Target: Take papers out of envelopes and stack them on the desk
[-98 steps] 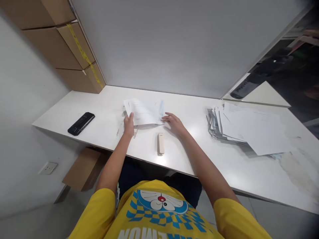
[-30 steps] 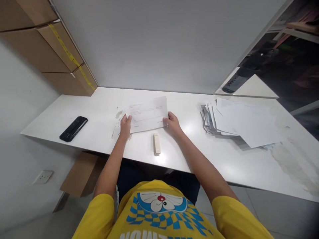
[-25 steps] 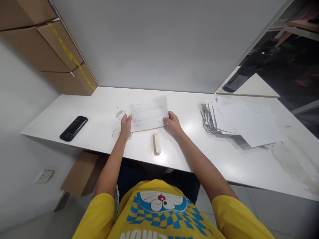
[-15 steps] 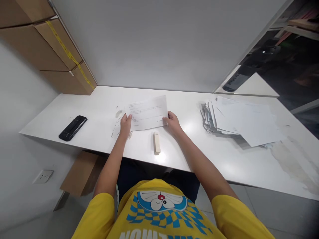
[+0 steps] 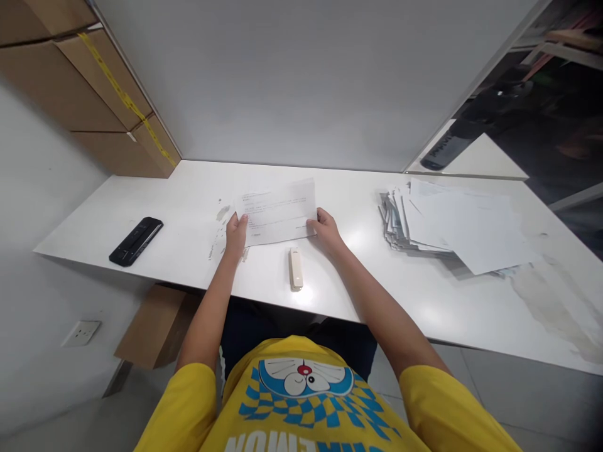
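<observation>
Printed paper is held up just over the table, between both my hands; whether it is one sheet or more I cannot tell. My left hand pinches its left edge, thumb on top. On the right edge, my right hand grips it the same way, with the thumb on the printed side and fingers behind. A cream stapler lies on the table just below the paper, apart from both hands.
The white table bears a black phone-like device at left and a messy stack of papers at right. Cardboard boxes stand at the back left. Behind the table rises a grey panel. An open cardboard box sits below.
Both hands keep hold of the paper, which stays almost in place. The whole view has shifted very slightly; nothing was let go.
</observation>
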Motion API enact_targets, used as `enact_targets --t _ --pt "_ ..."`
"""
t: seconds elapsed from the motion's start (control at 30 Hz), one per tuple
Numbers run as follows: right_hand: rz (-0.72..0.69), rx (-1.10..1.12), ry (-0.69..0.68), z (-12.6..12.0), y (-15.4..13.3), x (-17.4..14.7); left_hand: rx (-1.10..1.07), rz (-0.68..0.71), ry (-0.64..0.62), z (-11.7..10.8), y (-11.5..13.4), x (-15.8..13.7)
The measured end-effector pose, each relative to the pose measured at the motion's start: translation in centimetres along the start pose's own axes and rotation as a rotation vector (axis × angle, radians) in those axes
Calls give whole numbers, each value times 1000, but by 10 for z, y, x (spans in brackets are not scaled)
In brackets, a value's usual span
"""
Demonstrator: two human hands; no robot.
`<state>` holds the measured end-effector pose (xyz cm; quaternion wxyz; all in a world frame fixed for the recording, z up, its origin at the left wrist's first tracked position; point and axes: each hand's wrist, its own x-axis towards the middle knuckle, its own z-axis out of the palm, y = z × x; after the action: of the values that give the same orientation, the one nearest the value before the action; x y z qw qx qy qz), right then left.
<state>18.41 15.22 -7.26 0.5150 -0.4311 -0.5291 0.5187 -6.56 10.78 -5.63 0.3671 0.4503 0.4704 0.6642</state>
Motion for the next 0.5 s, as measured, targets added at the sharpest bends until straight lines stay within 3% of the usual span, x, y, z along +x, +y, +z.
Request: enact_targets --t 0.5 --pt "9 -2 -9 -1 0 -1 -5 -6 -6 -1 -5 2"
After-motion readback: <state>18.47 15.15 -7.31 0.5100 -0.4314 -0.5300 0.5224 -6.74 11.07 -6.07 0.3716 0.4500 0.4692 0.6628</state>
